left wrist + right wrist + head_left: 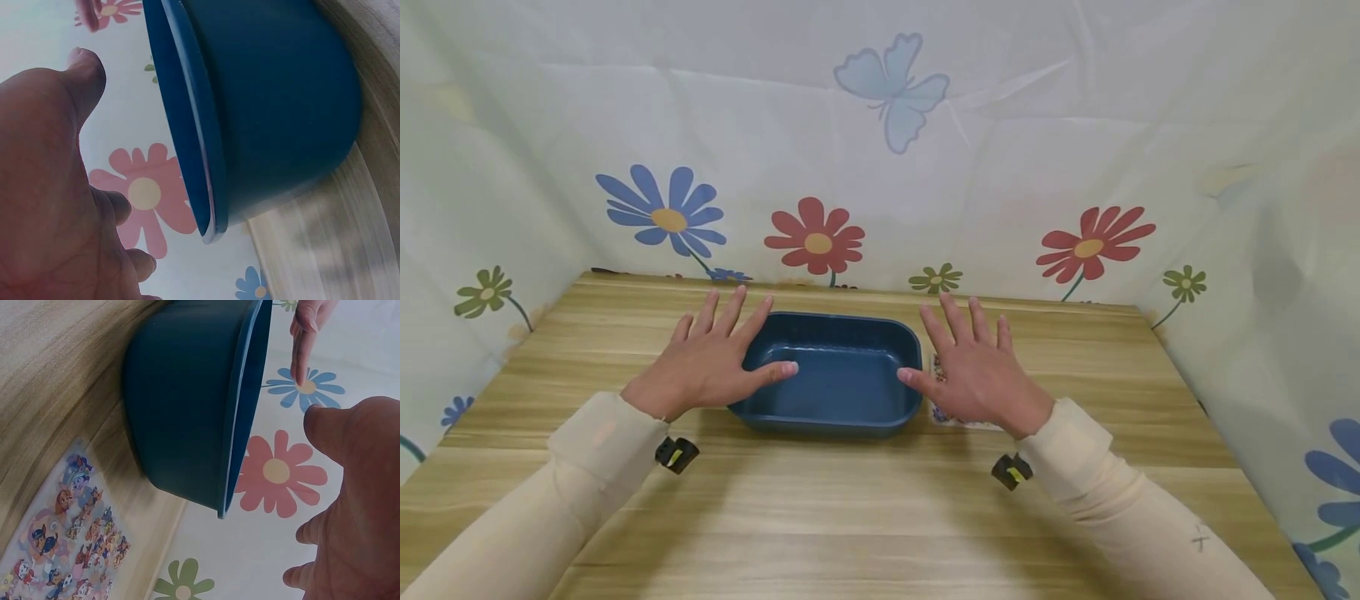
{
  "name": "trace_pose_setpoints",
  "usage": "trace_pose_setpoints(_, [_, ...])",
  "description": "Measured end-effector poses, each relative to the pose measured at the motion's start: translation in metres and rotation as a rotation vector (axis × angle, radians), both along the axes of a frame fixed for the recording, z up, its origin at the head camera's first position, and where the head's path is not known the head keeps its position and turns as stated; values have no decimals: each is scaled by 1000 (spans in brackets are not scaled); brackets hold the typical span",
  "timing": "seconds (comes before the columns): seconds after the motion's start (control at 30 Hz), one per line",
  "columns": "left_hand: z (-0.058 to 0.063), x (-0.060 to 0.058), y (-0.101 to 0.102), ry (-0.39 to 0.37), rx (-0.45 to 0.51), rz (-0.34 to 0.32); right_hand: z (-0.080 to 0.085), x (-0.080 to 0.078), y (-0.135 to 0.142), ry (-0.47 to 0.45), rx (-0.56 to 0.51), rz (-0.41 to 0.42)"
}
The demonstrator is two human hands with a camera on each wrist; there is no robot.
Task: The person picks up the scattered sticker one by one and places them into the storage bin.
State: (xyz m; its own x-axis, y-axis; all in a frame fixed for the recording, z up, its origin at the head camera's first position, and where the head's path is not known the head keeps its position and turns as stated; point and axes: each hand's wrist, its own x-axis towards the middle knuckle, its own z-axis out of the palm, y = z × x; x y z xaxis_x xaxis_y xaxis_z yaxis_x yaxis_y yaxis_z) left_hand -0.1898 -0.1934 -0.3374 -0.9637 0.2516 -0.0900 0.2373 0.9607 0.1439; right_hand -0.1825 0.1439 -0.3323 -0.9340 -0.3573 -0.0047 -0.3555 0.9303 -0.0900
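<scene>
A deep blue rectangular basin (pixel 842 423) with rounded corners rests on the wooden table, its inside showing nothing in it. Over its left end my left hand (pixel 707 362) hovers, fingers spread and thumb above the rim. My right hand (pixel 977 375) is spread in the same way at the right end. In both wrist views the hands stand apart from the basin wall (pixel 281 112). Beside the basin, partly under my right hand, lies a sheet of cartoon dog stickers (pixel 69 544). Neither hand holds anything.
The wooden table (pixel 842 525) ends at a white cloth backdrop (pixel 1000 167) printed with flowers and a butterfly. Cloth also stands along the left and right sides. A dark band device (pixel 677 455) sits below each wrist.
</scene>
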Motion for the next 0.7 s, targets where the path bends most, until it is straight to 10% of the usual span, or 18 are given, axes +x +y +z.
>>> trace_pose_setpoints(0.7, [-5,2,-2,-21,-1,1,-6,0,-1,-47,-7,5])
